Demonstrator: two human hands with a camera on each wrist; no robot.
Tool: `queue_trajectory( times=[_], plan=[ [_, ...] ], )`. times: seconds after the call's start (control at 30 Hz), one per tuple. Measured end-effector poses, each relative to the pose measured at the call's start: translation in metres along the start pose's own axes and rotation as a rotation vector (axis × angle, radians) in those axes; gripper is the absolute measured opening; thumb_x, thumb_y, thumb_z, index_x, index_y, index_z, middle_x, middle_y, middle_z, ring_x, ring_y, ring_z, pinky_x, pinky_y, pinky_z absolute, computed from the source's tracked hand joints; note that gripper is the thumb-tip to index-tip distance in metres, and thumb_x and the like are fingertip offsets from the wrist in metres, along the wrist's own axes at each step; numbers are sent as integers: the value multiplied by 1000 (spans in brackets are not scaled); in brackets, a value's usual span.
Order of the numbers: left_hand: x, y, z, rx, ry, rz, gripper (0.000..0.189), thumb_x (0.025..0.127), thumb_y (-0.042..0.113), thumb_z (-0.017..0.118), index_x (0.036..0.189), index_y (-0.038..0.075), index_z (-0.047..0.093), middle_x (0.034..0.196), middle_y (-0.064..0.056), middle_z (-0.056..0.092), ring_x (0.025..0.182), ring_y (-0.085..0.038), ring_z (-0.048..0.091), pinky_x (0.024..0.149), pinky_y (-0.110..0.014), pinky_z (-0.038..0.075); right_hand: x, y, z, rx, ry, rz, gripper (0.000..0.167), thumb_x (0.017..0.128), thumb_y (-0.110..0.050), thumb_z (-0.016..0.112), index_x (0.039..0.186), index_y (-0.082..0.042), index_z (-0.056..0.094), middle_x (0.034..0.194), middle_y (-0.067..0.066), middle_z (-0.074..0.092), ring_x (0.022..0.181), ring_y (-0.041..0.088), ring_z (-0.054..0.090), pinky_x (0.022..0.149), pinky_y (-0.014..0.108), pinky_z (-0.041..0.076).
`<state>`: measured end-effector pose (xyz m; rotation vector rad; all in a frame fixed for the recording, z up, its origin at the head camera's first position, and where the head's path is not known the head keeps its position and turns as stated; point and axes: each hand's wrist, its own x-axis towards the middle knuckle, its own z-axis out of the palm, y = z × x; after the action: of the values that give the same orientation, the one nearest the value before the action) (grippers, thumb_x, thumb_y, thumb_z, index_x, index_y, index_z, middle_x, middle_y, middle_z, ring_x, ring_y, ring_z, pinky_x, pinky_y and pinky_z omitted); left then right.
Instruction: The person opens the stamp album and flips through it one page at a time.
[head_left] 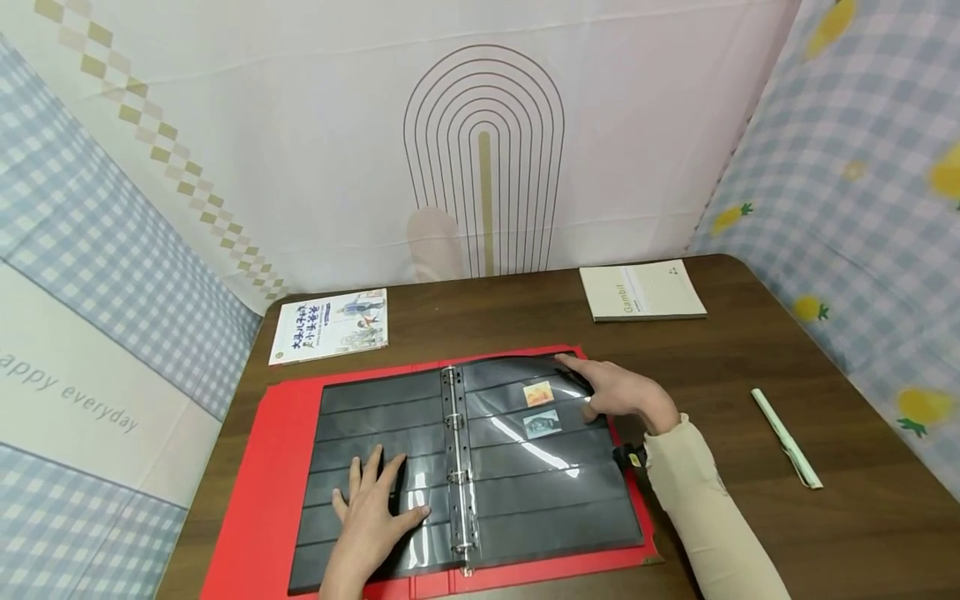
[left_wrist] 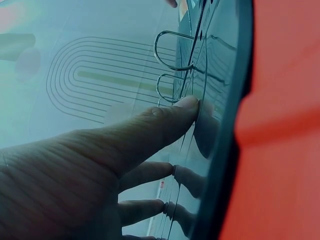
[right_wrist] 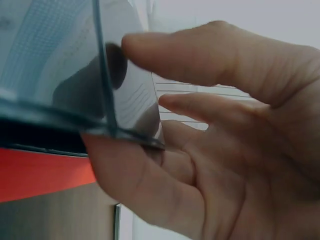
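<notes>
A red ring-bound stamp album (head_left: pixel 258 467) lies open, its black pocket pages on both sides of metal rings (head_left: pixel 455 422). My left hand (head_left: pixel 372 504) rests on the left page (head_left: pixel 375 414) with fingers spread; the left wrist view shows its fingertips touching the glossy surface. At the outer edge of the right page (head_left: pixel 547 496), my right hand (head_left: pixel 621 390) pinches the sheet. In the right wrist view the thumb (right_wrist: pixel 170 50) lies over the page and a finger is tucked under its edge. An orange stamp (head_left: pixel 537 393) and a bluish stamp (head_left: pixel 542 423) sit in the right page's pockets.
An illustrated children's book (head_left: pixel 330 327) lies at the table's back left. Toward the back right is a cream book (head_left: pixel 642 292) marked "Gambit". A pale green pen (head_left: pixel 786 437) lies right of the album on the brown wooden table (head_left: pixel 862 508). Patterned cloth hangs around the table.
</notes>
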<state>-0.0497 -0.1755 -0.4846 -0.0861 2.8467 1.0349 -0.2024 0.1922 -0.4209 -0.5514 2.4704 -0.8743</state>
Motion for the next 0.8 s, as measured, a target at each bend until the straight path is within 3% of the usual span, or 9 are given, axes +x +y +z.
queue_trajectory(
  times=[0.07, 0.17, 0.3, 0.43, 0.57, 0.67, 0.7, 0.8],
  plan=[
    [0, 0, -1, -1, -1, -4, 83, 76, 25, 90, 146, 4, 52, 161, -28, 23, 146, -58, 3, 100, -85, -4, -3, 0, -1, 37, 0, -4, 103, 63, 18, 63, 158, -3, 30, 143, 27, 43, 76, 25, 47, 64, 34, 44],
    [-1, 1, -1, 0, 0, -8, 83, 76, 25, 90, 146, 4, 52, 161, -28, 23, 146, -58, 3, 100, -85, -4, -5, 0, -3, 31, 11, -33, 104, 63, 18, 62, 159, -2, 28, 155, 27, 35, 105, 32, 48, 78, 39, 44],
    [-1, 1, 0, 7, 1, -15, 83, 75, 25, 90, 146, 4, 52, 161, -28, 23, 146, -58, 3, 100, -85, -4, -7, 0, -6, 43, 2, -71, 104, 68, 19, 62, 161, -4, 22, 163, 26, 22, 127, 36, 40, 88, 43, 41],
    [0, 1, 0, 1, 5, -20, 83, 76, 25, 90, 146, 5, 52, 162, -27, 23, 147, -57, 4, 101, -84, -4, -12, -3, -10, 52, -3, -122, 102, 71, 20, 59, 162, -4, 19, 164, 28, 11, 132, 37, 38, 85, 41, 41],
    [2, 1, 1, -4, 12, -17, 83, 75, 25, 90, 146, 5, 52, 162, -26, 24, 147, -56, 5, 102, -83, -4, -16, -7, -13, 36, 15, -163, 100, 73, 21, 55, 161, -3, 16, 164, 30, 3, 128, 40, 43, 70, 36, 42],
    [2, 2, 1, 0, 13, -22, 83, 74, 24, 91, 145, 5, 53, 162, -26, 24, 147, -56, 5, 102, -83, -3, -20, -11, -14, 54, 25, -164, 101, 75, 22, 55, 162, -4, 12, 164, 29, -6, 140, 45, 33, 67, 36, 43],
    [2, 2, 1, 3, 12, -25, 83, 74, 24, 91, 145, 5, 53, 162, -26, 24, 147, -56, 5, 102, -84, -3, -21, -13, -13, 60, 31, -162, 102, 75, 22, 56, 163, -5, 11, 164, 29, -9, 145, 47, 24, 70, 37, 44],
    [1, 3, 1, 10, 15, -30, 83, 74, 24, 91, 145, 5, 53, 162, -26, 24, 147, -56, 6, 102, -83, -3, -25, -18, -15, 67, 64, -152, 104, 77, 21, 59, 163, -8, 7, 163, 29, -15, 147, 51, 15, 77, 41, 45]
  ],
)
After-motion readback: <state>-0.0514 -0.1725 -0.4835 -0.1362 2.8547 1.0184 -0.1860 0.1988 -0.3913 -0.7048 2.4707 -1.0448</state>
